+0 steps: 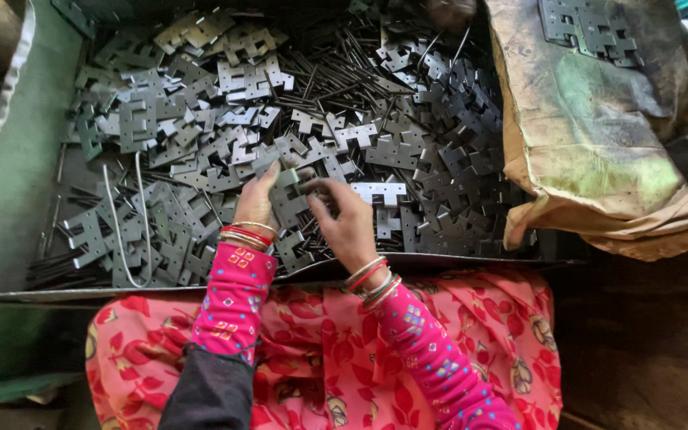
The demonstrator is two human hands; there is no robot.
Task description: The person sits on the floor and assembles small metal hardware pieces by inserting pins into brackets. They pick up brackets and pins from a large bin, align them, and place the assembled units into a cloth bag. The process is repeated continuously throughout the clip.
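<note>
Both hands at the heap: the left hand (258,197) and right hand (348,221) pinch one small hinge plate (292,181) between them, just above the pile of plates (201,119). Sharp edges could nick fingers; loose pins (336,80) crowd underneath, a stained sack (599,135) hems the right side.

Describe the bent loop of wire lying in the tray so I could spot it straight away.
Start at the big tray full of grey metal hinge plates. Go to its near left part, left of the left hand. The wire loop there is a long, thin, pale U shape lying across the flat notched plates.
</note>
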